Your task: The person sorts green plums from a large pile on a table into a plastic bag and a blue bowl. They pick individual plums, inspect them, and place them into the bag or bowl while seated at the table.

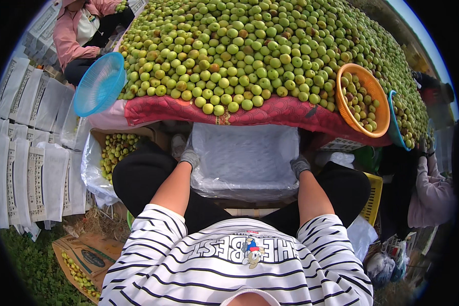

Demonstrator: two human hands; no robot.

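Note:
Between my knees sits a crate [245,192] lined with clear plastic film, with no fruit in it. My left hand [190,157], in a grey knit glove, grips its left side. On the opposite side my right hand [300,166], gloved the same way, holds the right edge; its fingers are partly hidden. Just beyond the crate, a great heap of small round green fruit [250,56] rests on a red patterned cloth [188,110], some of the fruit browned.
An orange basket [340,97] with browner fruit leans on the heap at right, beside a blue basket [394,120]. At left are another blue basket [99,84], a plastic-lined box of fruit [91,171] and stacked lined crates [35,178]. Co-workers sit at far left [69,43] and right [433,194].

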